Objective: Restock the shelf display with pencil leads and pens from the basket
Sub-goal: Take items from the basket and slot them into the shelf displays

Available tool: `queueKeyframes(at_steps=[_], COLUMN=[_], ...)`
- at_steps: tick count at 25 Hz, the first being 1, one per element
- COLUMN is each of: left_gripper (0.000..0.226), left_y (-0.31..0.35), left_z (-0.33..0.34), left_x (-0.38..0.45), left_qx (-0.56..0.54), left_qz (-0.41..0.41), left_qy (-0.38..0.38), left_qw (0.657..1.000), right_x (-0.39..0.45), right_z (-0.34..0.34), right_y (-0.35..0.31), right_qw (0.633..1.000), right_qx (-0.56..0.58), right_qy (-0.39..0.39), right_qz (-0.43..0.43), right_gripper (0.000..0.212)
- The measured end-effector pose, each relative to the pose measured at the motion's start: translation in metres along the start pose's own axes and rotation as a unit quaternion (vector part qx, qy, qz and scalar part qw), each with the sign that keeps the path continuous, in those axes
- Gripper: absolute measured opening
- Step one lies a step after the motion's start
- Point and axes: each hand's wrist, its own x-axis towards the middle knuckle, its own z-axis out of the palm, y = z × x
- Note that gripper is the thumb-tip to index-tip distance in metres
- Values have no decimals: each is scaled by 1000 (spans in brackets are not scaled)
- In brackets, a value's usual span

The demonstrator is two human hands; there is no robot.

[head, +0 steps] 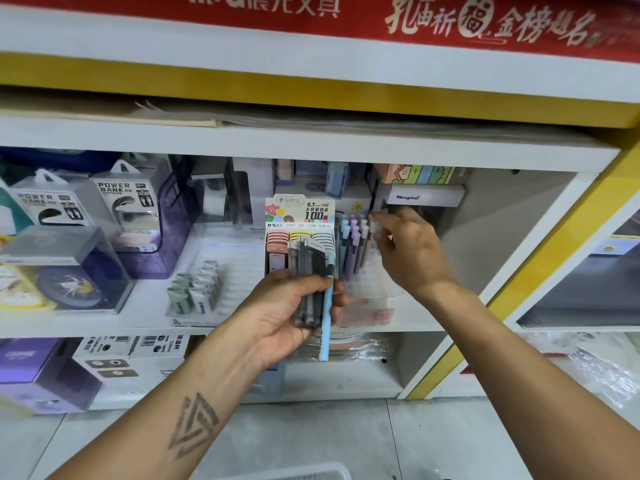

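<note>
My left hand [294, 306] grips a bundle of dark grey pencil lead cases [310, 271] together with a light blue pen [326, 323], held in front of the lead display box [299, 216] on the middle shelf. That box shows pink, yellow and grey cases in rows. To its right stands a clear pen holder [367, 271] with several pastel pens [353, 240] upright in it. My right hand [412, 251] reaches over the holder and pinches a pale pen [375, 220] at its top. The white basket rim [304, 471] shows at the bottom edge.
Power bank packs [121, 209] and a purple bin [166, 220] stand on the left of the shelf, with a tray of erasers [197, 289] beside the display. A white Henghui box [426, 197] sits behind my right hand. Boxes fill the lower shelf; a yellow post [519, 282] borders the right.
</note>
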Motion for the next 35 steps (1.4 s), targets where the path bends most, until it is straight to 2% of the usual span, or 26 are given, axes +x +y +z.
queueKeyframes(at_steps=[2, 3, 5, 7, 9, 11, 13, 15, 17, 18, 23, 31, 35], left_gripper=[21, 19, 19, 23, 23, 17, 16, 18, 20, 21, 21, 27, 28], left_y=[1, 1, 2, 1, 2, 3, 6, 10, 13, 13, 13, 10, 7], left_z=[0, 1, 2, 4, 4, 4, 0, -6, -8, -8, -5, -7, -10], left_x=[0, 0, 0, -1, -3, -3, -4, -6, -8, -8, -10, -7, -5], left_qx=[-4, -4, -1, 11, 17, 2, -17, -28, -50, -57, -47, -40, -29], left_qz=[9, 15, 30, 39, 38, 30, 16, 2, -8, -11, -13, -5, 2], left_qy=[5, 7, 5, -3, -11, 1, 33, 46, 45, 41, 15, -4, -13], left_qw=[1000, 1000, 1000, 999, 999, 1000, 999, 999, 998, 997, 999, 999, 1000], right_x=[-1, -2, -7, -13, -15, -9, -2, 0, -3, -6, -13, -12, -7], right_z=[-7, -11, -18, -20, -23, -28, -35, -33, -25, -21, -5, -1, 2], right_y=[-13, -21, -38, -47, -51, -48, -41, -34, -29, -28, -23, -23, -26], right_qw=[997, 986, 930, 882, 862, 854, 876, 922, 969, 981, 991, 984, 996], right_qx=[78, 156, 321, 403, 445, 478, 454, 365, 235, 189, 126, 164, 43], right_qy=[2, -31, -139, -201, -187, -108, -10, 43, 29, 8, -26, -72, -52], right_qz=[29, 56, 113, 142, 157, 174, 164, 121, 73, 52, -19, -1, -56], right_gripper=[19, 12, 11, 13, 9, 5, 6, 13, 22, 22, 23, 19, 15])
